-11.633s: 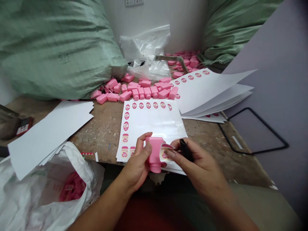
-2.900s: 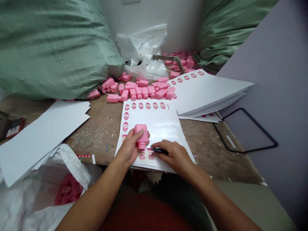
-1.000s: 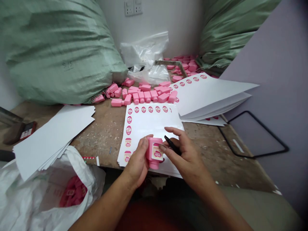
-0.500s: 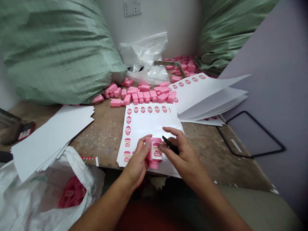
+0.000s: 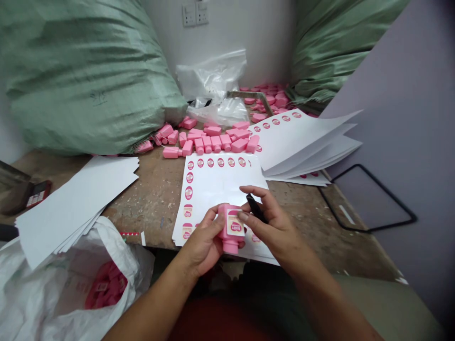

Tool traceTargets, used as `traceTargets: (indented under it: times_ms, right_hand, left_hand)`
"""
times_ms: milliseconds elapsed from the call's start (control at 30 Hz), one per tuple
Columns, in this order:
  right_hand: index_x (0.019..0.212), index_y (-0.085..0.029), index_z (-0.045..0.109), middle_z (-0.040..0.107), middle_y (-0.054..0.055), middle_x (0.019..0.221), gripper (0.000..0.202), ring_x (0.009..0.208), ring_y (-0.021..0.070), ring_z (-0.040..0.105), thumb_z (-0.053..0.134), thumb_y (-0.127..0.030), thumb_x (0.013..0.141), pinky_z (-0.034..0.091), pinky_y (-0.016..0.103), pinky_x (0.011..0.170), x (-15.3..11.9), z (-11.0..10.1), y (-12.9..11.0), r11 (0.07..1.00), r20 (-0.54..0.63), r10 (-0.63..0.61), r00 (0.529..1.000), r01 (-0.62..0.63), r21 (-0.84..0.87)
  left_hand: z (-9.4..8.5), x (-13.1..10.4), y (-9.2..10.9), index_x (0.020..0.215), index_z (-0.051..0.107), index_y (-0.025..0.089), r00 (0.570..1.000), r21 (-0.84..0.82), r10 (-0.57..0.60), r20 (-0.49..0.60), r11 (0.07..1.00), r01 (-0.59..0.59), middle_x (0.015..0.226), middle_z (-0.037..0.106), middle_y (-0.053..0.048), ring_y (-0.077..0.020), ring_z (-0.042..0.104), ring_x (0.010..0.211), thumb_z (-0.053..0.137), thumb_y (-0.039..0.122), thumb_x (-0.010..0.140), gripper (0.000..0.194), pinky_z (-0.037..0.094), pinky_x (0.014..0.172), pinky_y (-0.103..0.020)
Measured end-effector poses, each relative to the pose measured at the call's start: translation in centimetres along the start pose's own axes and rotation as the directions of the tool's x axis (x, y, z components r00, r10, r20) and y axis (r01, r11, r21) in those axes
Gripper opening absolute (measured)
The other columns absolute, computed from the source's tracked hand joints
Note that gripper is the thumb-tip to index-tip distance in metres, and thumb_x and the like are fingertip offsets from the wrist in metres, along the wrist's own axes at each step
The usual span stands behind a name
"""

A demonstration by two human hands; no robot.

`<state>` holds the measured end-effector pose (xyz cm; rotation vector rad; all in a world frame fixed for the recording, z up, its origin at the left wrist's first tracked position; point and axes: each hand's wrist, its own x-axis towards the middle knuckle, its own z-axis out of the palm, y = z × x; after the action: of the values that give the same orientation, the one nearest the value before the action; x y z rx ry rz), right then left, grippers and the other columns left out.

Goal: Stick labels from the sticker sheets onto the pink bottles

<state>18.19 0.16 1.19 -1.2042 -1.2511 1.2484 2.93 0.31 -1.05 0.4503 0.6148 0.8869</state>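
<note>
My left hand (image 5: 207,237) is closed around a small pink plastic bottle (image 5: 231,244), tilted with its neck toward me. A white and pink label (image 5: 235,225) reading "BABY" lies on the bottle's upper face. The right thumb presses on the label's top edge. In my right hand (image 5: 272,222) a slim black tool (image 5: 255,208) is tucked between palm and fingers; its working end is hidden, and its exact kind cannot be told. Under both hands lies a white sticker sheet (image 5: 223,184), with labels along its top and left edges.
Several pink bottles (image 5: 215,143) lie in rows behind the sheet. More sticker sheets (image 5: 302,142) curl at the right, above a black wire frame (image 5: 412,219). White papers (image 5: 78,199) lie at left, over an open white sack (image 5: 135,265) holding pink bottles. Green sacks (image 5: 88,80) stand behind.
The bottle has shifted slightly right and toward me, with its labelled face turned more upward. The black tool now points more upright in my right hand.
</note>
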Motion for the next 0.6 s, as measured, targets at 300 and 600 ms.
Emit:
traceTargets:
  times_ms: [300,600]
  right_hand:
    - [0.124,-0.035,0.047,0.056,-0.004,0.08,0.045,0.064,0.0105,0.052,0.065,-0.031,0.083,0.044,0.024,0.057,-0.19,-0.31,0.62,0.988,-0.02,-0.057,0.998,0.059,0.141]
    - [0.128,-0.033,0.046,0.056,-0.002,0.084,0.045,0.078,0.0132,0.055,0.061,-0.031,0.086,0.047,0.028,0.072,-0.24,-0.19,0.44,0.989,0.024,-0.123,0.992,0.125,-0.081]
  left_hand:
    - [-0.05,-0.14,0.11,0.116,0.054,0.023,0.999,-0.153,-0.005,0.05,0.988,0.012,0.122,0.057,-0.008,-0.0178,0.062,0.091,0.062,0.028,0.086,0.031,0.055,0.076,-0.036]
    - [0.52,-0.1,0.42,0.118,0.054,0.022,0.998,-0.124,-0.02,-0.055,0.992,0.013,0.113,0.06,-0.008,-0.0173,0.063,0.086,0.053,0.034,0.092,0.029,0.056,0.075,-0.038]
